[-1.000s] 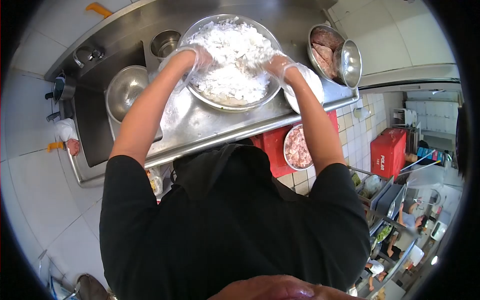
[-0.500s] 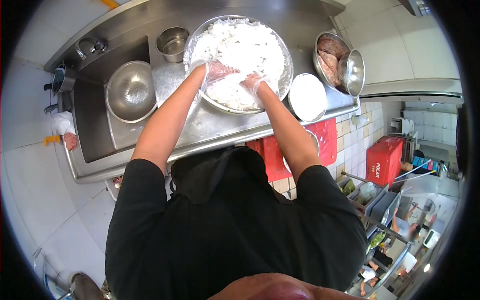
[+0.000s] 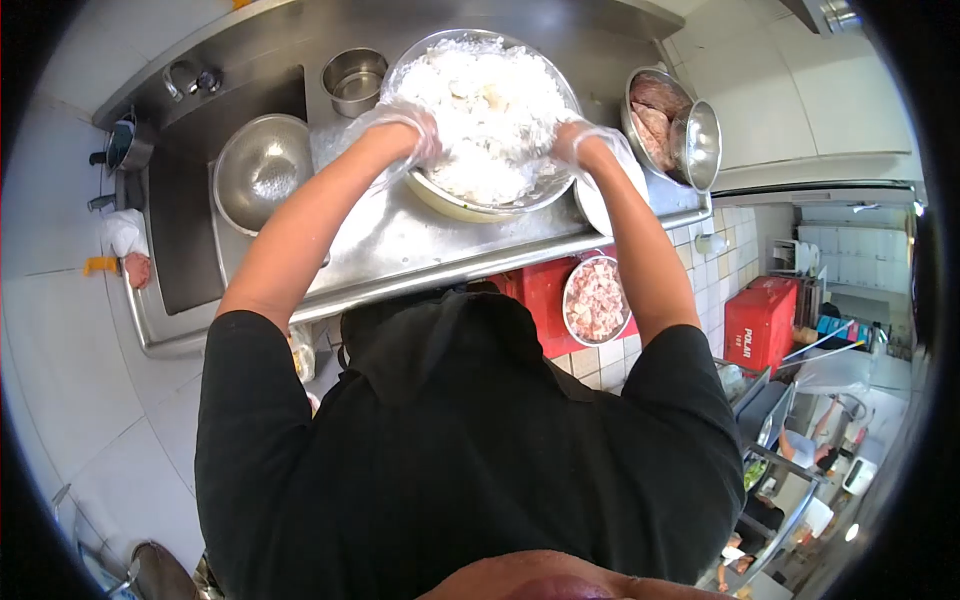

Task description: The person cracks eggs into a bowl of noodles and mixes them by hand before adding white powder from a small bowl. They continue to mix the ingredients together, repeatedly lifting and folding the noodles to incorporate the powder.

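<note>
A large metal bowl [image 3: 462, 208] heaped with a white flaky food [image 3: 485, 100] stands on the steel counter. Its front outer wall shows, so it looks tilted. My left hand [image 3: 424, 136], in a loose clear plastic glove, is at the bowl's left rim, fingers curled at the edge of the white food. My right hand [image 3: 570, 140], gloved the same way, is at the right rim. Both hands look closed on the bowl's sides; their fingertips are partly hidden by plastic and food. A white round container [image 3: 598, 208] sits below my right wrist, partly covered by the forearm.
A metal bowl [image 3: 262, 170] rests in the sink at left, beside a small steel pot [image 3: 354, 82]. At right, a bowl of raw meat [image 3: 655, 130] has another metal bowl [image 3: 697, 145] against it. Below the counter edge, a bowl of cut meat [image 3: 597, 300] stands on something red [image 3: 545, 290].
My hands have moved apart, from the middle of the white food to the bowl's two sides. The bowl's front wall now shows. The bowl of cut meat has come out from behind my right arm.
</note>
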`<state>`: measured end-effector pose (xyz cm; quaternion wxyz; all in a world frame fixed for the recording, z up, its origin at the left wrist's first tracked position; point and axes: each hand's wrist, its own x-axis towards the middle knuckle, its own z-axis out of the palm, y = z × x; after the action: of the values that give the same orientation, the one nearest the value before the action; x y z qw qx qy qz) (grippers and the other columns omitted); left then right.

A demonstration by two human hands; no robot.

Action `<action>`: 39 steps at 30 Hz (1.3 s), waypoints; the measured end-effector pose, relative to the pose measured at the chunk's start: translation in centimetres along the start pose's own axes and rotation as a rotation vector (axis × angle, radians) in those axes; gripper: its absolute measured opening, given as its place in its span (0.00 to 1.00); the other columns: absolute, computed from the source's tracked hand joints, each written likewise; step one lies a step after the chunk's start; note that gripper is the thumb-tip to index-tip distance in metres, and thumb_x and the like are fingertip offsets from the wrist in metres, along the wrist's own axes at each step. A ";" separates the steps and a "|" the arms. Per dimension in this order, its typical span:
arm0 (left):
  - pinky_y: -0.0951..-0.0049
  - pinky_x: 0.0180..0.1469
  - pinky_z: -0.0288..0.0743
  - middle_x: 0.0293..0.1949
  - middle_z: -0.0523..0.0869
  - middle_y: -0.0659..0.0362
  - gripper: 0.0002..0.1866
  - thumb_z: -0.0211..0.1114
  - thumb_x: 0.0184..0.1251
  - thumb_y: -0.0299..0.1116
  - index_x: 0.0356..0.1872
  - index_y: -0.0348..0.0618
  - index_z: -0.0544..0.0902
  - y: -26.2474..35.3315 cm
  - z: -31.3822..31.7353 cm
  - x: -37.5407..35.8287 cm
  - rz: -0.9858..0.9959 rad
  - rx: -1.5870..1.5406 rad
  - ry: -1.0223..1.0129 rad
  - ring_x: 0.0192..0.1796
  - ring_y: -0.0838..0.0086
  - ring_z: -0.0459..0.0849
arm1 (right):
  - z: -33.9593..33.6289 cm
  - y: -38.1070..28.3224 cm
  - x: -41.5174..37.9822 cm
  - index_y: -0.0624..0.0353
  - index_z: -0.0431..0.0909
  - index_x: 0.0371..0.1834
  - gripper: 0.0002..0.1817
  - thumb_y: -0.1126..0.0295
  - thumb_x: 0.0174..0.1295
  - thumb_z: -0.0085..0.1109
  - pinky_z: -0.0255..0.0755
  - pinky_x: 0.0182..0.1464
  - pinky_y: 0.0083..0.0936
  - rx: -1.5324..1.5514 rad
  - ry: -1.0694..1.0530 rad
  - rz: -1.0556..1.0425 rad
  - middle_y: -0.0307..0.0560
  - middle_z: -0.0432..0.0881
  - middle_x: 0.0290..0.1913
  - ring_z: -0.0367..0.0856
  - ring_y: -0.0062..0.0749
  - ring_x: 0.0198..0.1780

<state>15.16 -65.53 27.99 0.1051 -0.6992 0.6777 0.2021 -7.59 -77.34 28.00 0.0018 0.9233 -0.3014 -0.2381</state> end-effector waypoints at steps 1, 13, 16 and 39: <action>0.65 0.43 0.73 0.39 0.82 0.51 0.21 0.61 0.43 0.46 0.38 0.45 0.82 0.6 0.0 -0.9 0.066 0.055 -0.084 0.41 0.60 0.81 | 1.5 0.4 -0.2 0.58 0.81 0.31 0.14 0.61 0.49 0.51 0.72 0.41 0.35 -0.050 -0.073 -0.019 0.55 0.80 0.34 0.79 0.45 0.38; 0.63 0.35 0.73 0.29 0.81 0.47 0.14 0.59 0.44 0.40 0.28 0.41 0.82 -0.9 8.8 7.3 0.346 -0.295 -0.041 0.33 0.58 0.80 | 6.8 -9.6 3.5 0.56 0.78 0.41 0.16 0.63 0.51 0.48 0.69 0.49 0.31 0.247 0.024 -0.181 0.52 0.78 0.44 0.77 0.40 0.45; 0.65 0.33 0.72 0.28 0.81 0.48 0.10 0.58 0.44 0.35 0.25 0.40 0.81 -1.4 6.0 5.7 0.401 0.089 0.082 0.33 0.59 0.80 | 8.5 -10.8 6.8 0.57 0.79 0.39 0.15 0.63 0.51 0.48 0.70 0.48 0.31 0.159 0.120 -0.134 0.50 0.79 0.43 0.78 0.38 0.45; 0.67 0.53 0.68 0.49 0.78 0.52 0.28 0.52 0.53 0.57 0.50 0.50 0.76 7.4 6.2 2.9 0.026 -0.501 -0.041 0.51 0.61 0.76 | 11.0 5.7 8.6 0.59 0.74 0.43 0.22 0.53 0.53 0.52 0.72 0.41 0.29 -0.277 -0.035 -0.345 0.44 0.78 0.37 0.78 0.35 0.35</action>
<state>6.94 -65.97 22.15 -0.0605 -0.6904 0.6132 0.3791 -9.52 -85.25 15.29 0.0826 0.9479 -0.1033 -0.2899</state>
